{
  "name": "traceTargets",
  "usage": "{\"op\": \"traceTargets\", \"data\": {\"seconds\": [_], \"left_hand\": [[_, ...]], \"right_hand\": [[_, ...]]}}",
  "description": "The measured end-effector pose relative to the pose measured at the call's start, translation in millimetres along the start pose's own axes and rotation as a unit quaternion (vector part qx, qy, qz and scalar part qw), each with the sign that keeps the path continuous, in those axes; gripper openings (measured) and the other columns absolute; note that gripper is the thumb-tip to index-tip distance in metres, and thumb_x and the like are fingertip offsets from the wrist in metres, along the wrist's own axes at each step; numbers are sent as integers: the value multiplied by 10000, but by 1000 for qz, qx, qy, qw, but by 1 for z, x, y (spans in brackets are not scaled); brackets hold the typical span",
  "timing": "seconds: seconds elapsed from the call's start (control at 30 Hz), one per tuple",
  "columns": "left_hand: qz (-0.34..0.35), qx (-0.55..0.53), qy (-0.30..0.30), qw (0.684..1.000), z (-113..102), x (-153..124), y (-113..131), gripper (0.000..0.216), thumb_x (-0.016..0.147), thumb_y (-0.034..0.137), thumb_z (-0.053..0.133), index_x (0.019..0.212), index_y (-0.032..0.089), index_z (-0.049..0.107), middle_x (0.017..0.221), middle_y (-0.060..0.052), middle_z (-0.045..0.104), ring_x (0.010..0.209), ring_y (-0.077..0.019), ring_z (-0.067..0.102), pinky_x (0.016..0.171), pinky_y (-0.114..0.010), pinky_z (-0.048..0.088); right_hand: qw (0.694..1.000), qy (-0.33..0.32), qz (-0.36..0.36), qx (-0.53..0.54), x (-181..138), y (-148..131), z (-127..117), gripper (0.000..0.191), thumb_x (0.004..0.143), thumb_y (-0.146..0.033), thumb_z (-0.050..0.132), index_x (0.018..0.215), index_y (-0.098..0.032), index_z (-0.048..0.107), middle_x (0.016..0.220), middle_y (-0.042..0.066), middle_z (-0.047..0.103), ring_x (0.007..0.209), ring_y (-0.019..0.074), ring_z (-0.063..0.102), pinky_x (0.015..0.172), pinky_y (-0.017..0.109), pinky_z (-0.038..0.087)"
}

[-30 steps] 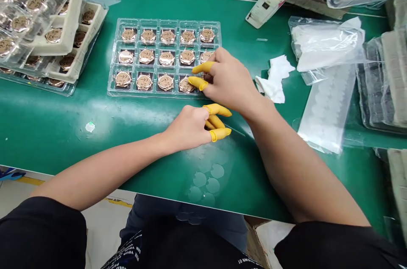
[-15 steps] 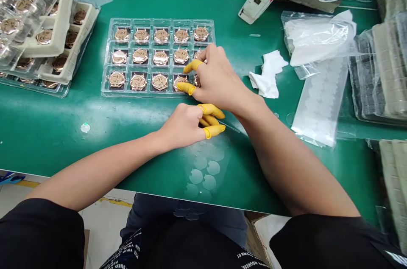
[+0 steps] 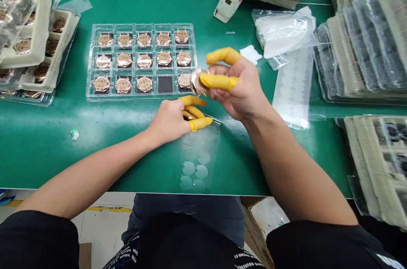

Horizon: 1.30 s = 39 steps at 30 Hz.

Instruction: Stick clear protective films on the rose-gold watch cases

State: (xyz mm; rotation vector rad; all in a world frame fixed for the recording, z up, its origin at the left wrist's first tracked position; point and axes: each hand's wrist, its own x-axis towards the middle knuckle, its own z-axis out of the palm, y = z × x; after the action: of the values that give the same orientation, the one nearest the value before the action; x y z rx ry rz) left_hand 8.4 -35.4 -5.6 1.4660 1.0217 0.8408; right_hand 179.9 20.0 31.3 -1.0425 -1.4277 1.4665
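Right hand (image 3: 237, 86) pinches a rose-gold watch case (image 3: 196, 81) above the clear blister tray (image 3: 140, 98), one bottom-row cell (image 3: 165, 84) empty; left hand (image 3: 170, 120) clenches a thin metal pick (image 3: 214, 120).

Right hand (image 3: 238, 91) with a rose-gold watch case (image 3: 196, 81) pinched in yellow finger cots (image 3: 219, 81), beside a clear blister tray (image 3: 140, 97)

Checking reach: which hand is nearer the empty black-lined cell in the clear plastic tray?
Left hand, just below that cell. Right hand farther right, past the tray's end, holding a rose-gold case.
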Motion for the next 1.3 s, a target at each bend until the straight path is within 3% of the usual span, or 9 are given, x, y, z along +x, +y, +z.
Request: {"op": "traceTargets", "data": {"seconds": [0.17, 0.4, 0.5, 0.57, 0.67, 0.73, 0.93, 1.13, 1.3], "left_hand": [[-23, -19, 5, 1000, 0, 2, -1, 666, 654, 280, 921, 1281, 196, 712, 843, 8, 809, 770, -168, 780, 733, -269, 618], [-20, -30, 29, 999, 0, 1, -4, 575, 657, 275, 909, 1199, 194, 734, 828, 10, 783, 735, -140, 749, 716, -247, 611], [-24, -38, 42, 998, 1, 1, -3, 572, 664, 268, 894, 1206, 173, 738, 825, 4, 781, 728, -137, 744, 705, -238, 614], [-24, -39, 42, 998, 1, 2, -2, 586, 659, 258, 891, 1220, 168, 745, 833, -3, 785, 732, -137, 743, 704, -236, 618], [-21, -32, 40, 998, 1, 2, -2, 591, 659, 249, 891, 1229, 173, 755, 839, -6, 786, 738, -134, 742, 720, -238, 626], [-24, -34, 38, 998, 2, 2, -1, 583, 662, 246, 888, 1224, 171, 754, 835, -6, 785, 734, -134, 740, 722, -242, 632], [-24, -35, 44, 998, 2, 2, -1, 570, 667, 235, 882, 1219, 182, 754, 802, 9, 766, 711, -131, 731, 690, -236, 616], [-22, -46, 24, 998, 1, 2, -3, 560, 683, 252, 864, 1226, 178, 749, 829, -6, 771, 712, -134, 724, 708, -254, 613], [-17, -44, 39, 998, 1, 2, -5, 569, 664, 250, 873, 1214, 169, 751, 869, -20, 782, 746, -144, 733, 740, -263, 621]], "right_hand": [[984, -66, 163, 34, -36, 0, -19, 721, 579, -411, 1039, 1004, -262, 476, 604, -104, 622, 385, 73, 458, 367, 219, 267], [984, -109, 133, 41, -27, 10, -19, 765, 584, -483, 1029, 1020, -286, 433, 596, -149, 557, 401, 66, 415, 396, 222, 286], [988, -110, 81, -77, -30, 8, -30, 626, 734, -553, 930, 1130, -280, 529, 709, -79, 631, 548, 123, 543, 520, 288, 423], [972, -3, -18, -233, -25, 14, -48, 410, 888, -552, 798, 1134, -271, 628, 816, -6, 684, 702, 166, 591, 665, 354, 462], [855, 237, -138, -440, -6, 38, -82, 219, 962, -477, 732, 1021, -266, 721, 977, 96, 700, 898, 235, 545, 843, 452, 410], [810, 282, -143, -494, 7, 56, -99, 214, 922, -465, 782, 954, -255, 753, 953, 129, 666, 925, 276, 494, 862, 492, 377], [815, 241, -182, -494, -13, 33, -78, 224, 1004, -454, 690, 901, -257, 713, 896, 117, 681, 987, 320, 526, 946, 564, 367], [829, 58, -288, -475, -59, 0, -25, 102, 959, -388, 762, 910, -298, 763, 1034, 77, 778, 997, 336, 629, 921, 573, 369], [849, -1, -259, -460, -55, 8, -27, 124, 979, -405, 727, 905, -331, 793, 896, 59, 767, 897, 310, 632, 870, 555, 361]]}}
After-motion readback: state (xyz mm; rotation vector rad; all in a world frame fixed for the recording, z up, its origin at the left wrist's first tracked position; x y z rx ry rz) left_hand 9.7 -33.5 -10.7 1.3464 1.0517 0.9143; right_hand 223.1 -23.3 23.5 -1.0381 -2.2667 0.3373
